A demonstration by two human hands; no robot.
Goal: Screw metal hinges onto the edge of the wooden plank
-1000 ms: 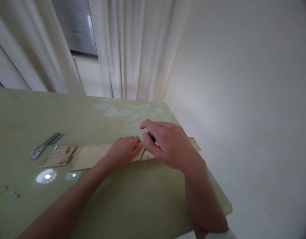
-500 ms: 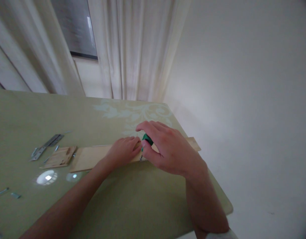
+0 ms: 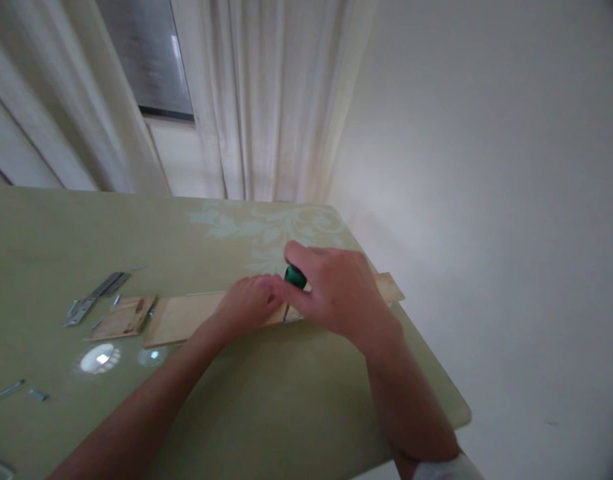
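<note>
A long pale wooden board (image 3: 184, 317) lies along the table under both hands. My right hand (image 3: 334, 283) is wrapped round the green handle of a screwdriver (image 3: 295, 276), its thin metal shaft pointing down to the board's near edge. Whether a screw sits under the tip is too small to tell. My left hand (image 3: 251, 301) presses on the board just left of the screwdriver, fingers curled over it. The right part of the board is partly hidden behind my right hand.
Left of the board lie a small wooden piece (image 3: 124, 317) with screws on it and a metal drawer slide or hinge strip (image 3: 99, 297). Nearer are a long thin metal rod (image 3: 5, 391) and a small screw (image 3: 39, 395). The table's right edge (image 3: 431, 360) runs beside the wall.
My right hand has turned at the wrist, and its fingers have closed more tightly round the screwdriver handle. The left hand stays on the board. The view has shifted slightly.
</note>
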